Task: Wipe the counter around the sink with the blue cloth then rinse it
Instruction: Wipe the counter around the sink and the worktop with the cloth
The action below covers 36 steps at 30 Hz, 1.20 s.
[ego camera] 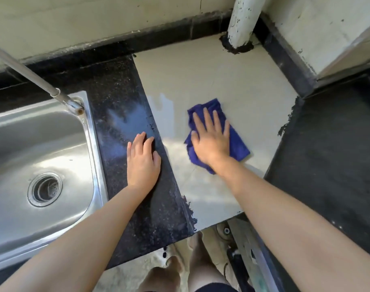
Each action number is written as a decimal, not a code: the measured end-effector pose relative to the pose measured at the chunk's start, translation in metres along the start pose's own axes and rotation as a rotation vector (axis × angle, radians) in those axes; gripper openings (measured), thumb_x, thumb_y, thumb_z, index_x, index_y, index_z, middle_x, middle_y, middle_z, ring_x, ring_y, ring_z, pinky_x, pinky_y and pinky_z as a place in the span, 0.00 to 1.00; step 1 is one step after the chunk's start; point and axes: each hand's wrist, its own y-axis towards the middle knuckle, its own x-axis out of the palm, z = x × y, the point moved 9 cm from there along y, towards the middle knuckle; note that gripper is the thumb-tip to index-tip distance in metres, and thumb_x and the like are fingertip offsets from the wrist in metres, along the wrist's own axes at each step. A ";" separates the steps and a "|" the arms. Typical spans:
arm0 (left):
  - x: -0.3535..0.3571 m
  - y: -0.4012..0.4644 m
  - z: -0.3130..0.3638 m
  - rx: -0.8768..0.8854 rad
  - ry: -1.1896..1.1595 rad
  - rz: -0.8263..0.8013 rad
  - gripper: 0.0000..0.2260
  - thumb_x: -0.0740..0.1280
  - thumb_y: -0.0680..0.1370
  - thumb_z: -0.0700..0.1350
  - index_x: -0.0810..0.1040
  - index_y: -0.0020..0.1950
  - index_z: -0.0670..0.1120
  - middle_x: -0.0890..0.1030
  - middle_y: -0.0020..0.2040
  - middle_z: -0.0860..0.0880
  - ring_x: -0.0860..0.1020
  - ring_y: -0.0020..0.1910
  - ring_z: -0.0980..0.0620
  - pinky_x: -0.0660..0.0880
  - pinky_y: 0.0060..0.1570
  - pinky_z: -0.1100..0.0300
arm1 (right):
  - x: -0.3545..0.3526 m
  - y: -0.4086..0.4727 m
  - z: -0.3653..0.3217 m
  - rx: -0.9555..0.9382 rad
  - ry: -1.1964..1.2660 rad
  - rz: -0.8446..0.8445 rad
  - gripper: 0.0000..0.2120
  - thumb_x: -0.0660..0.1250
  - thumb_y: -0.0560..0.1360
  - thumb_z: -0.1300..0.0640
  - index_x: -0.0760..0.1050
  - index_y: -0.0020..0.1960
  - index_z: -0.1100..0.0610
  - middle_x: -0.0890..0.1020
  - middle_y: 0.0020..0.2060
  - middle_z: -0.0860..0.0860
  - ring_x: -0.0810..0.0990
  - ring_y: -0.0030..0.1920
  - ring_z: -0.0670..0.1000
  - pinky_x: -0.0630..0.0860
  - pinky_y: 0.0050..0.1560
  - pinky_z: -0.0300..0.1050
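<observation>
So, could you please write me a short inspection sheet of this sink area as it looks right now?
Surface: cream tile counter beside a dark granite strip; wet sheen on both near their seam.
Job's things: blue cloth lies flat on the tile; steel sink holds no water that I can see, tap not running.
Clutter: nothing seen.
Grippers: right hand presses flat on the cloth; left hand rests flat on the granite.
Cables: nothing seen.
Surroundings: white pipe rises from the back corner; tiled wall behind.
</observation>
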 end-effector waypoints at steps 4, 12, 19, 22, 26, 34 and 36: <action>-0.007 0.009 0.001 -0.143 -0.101 0.073 0.16 0.60 0.74 0.34 0.73 0.61 0.39 0.70 0.67 0.41 0.66 0.68 0.42 0.50 0.71 0.41 | 0.023 -0.129 -0.056 -0.373 -0.032 0.005 0.24 0.53 0.77 0.46 0.64 0.72 0.47 0.65 0.73 0.50 0.62 0.73 0.55 0.55 0.70 0.60; 0.032 0.060 0.089 -0.012 -0.070 -0.024 0.19 0.57 0.77 0.42 0.68 0.68 0.46 0.61 0.74 0.47 0.57 0.74 0.50 0.38 0.71 0.45 | 0.000 -0.012 0.072 -0.380 -0.164 -0.034 0.24 0.50 0.77 0.47 0.63 0.72 0.47 0.67 0.72 0.50 0.65 0.72 0.55 0.54 0.68 0.56; 0.028 0.111 0.051 -0.083 0.010 0.031 0.18 0.57 0.76 0.38 0.68 0.66 0.44 0.63 0.73 0.46 0.57 0.73 0.49 0.40 0.71 0.43 | -0.057 0.137 0.193 0.271 0.000 0.072 0.24 0.44 0.82 0.47 0.48 0.77 0.47 0.49 0.77 0.49 0.46 0.77 0.53 0.43 0.74 0.58; 0.030 0.112 0.051 -0.094 0.031 0.033 0.16 0.57 0.76 0.37 0.69 0.64 0.43 0.64 0.72 0.44 0.58 0.73 0.47 0.43 0.71 0.43 | -0.036 0.095 0.109 0.074 -0.003 0.098 0.25 0.45 0.80 0.47 0.52 0.76 0.49 0.53 0.77 0.51 0.50 0.76 0.55 0.45 0.73 0.59; 0.032 0.113 0.054 -0.086 0.063 0.013 0.17 0.56 0.77 0.38 0.69 0.65 0.42 0.64 0.72 0.44 0.58 0.73 0.46 0.46 0.72 0.43 | -0.010 0.031 0.005 -0.394 -0.035 0.011 0.25 0.48 0.77 0.47 0.64 0.72 0.49 0.65 0.73 0.51 0.62 0.73 0.56 0.52 0.72 0.60; 0.035 0.113 0.051 -0.088 0.132 0.021 0.25 0.46 0.73 0.47 0.69 0.64 0.42 0.66 0.71 0.42 0.60 0.72 0.43 0.49 0.70 0.40 | -0.053 0.187 0.122 -0.162 -0.131 0.033 0.24 0.48 0.81 0.48 0.51 0.76 0.46 0.52 0.77 0.50 0.50 0.76 0.53 0.48 0.74 0.55; 0.036 0.114 0.051 -0.086 0.138 0.009 0.24 0.45 0.73 0.47 0.69 0.64 0.42 0.66 0.70 0.41 0.60 0.72 0.43 0.50 0.70 0.39 | -0.063 0.179 0.179 0.039 -0.079 0.048 0.24 0.47 0.81 0.49 0.50 0.76 0.47 0.51 0.77 0.50 0.49 0.76 0.53 0.47 0.74 0.56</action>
